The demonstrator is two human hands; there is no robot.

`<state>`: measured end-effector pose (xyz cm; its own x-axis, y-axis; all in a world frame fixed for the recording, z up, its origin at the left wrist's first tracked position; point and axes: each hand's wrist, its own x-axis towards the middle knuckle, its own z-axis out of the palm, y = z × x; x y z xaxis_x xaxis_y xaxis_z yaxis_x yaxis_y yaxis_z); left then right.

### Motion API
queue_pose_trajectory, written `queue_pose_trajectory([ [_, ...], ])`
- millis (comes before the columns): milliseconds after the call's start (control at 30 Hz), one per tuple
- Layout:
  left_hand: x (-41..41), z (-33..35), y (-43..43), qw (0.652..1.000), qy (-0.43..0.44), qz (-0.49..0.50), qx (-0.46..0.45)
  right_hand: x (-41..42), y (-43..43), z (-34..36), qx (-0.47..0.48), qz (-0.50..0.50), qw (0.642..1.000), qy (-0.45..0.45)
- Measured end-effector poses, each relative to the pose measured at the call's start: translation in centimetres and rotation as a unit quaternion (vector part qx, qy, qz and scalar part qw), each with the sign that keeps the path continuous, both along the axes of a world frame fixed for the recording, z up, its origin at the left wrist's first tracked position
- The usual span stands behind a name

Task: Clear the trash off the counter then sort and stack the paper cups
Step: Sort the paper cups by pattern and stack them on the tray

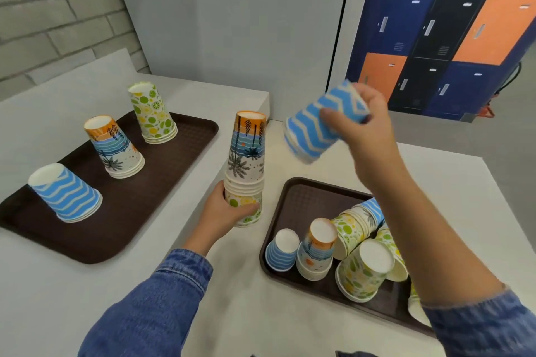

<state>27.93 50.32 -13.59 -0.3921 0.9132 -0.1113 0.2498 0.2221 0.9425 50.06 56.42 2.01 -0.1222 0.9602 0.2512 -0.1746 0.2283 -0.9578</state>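
My left hand (229, 209) grips the bottom of a mixed stack of upturned cups (248, 159), palm-tree print on top, citrus print at the base, held above the white counter (203, 298). My right hand (362, 124) holds a blue wave-striped cup (317, 127) in the air, tilted, to the right of that stack. On the left brown tray (121, 211) stand three sorted stacks: blue wave cups (65, 193), palm-tree cups (116, 151) and citrus cups (152, 111). The right brown tray (293, 200) holds several unsorted cups (342, 252), some upright, some lying.
A grey brick wall (43, 14) rises at the back left and a pale panel (232, 23) behind the counter. Blue, orange and black lockers (449, 32) stand at the far right across a grey floor. The counter's right edge runs beside the right tray.
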Motion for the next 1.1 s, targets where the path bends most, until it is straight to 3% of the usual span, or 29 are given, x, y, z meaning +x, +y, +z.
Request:
queue_pose_trajectory([
  [133,-0.7,0.6,0.3,0.999,0.015,0.022,0.023,-1.6,-4.0,-7.4,-0.002,0.045,0.957,-0.286],
  [267,-1.3,1.2,0.7,0.999,0.018,0.016,0.032,-3.3,-4.7,-11.7,0.018,0.032,0.895,-0.445],
  [400,-1.3,1.8,0.7,0.999,0.030,-0.004,0.036,-4.4,-4.7,-14.3,0.084,0.036,0.815,-0.573],
  [633,-1.0,2.3,0.5,0.999,0.019,-0.030,0.030,-6.1,-5.1,-16.5,0.125,0.058,0.605,-0.784],
  [733,-0.9,2.5,0.3,0.999,0.017,-0.037,0.026,-6.4,-5.1,-17.0,0.108,0.086,0.563,-0.815],
  [800,-0.7,2.8,0.0,0.999,0.024,-0.038,0.023,-5.9,-4.7,-15.2,0.090,0.101,0.583,-0.801],
  [833,-0.5,2.9,-0.2,0.999,0.030,-0.037,0.024,-5.3,-4.4,-13.4,0.075,0.097,0.628,-0.769],
  [933,0.3,3.7,-0.8,0.998,0.040,-0.029,0.033,-3.7,-3.4,-6.4,-0.039,0.069,0.854,-0.515],
  [967,0.7,4.0,-1.1,0.998,0.045,-0.030,0.035,-3.4,-3.2,-4.6,-0.062,0.070,0.909,-0.407],
  [1033,1.8,4.7,-1.6,0.996,0.066,-0.043,0.035,-3.3,-2.7,-2.6,-0.055,0.070,0.963,-0.253],
  [1100,2.8,5.2,-2.0,0.993,0.099,-0.052,0.038,-3.8,-2.4,-2.0,-0.035,0.063,0.982,-0.177],
])
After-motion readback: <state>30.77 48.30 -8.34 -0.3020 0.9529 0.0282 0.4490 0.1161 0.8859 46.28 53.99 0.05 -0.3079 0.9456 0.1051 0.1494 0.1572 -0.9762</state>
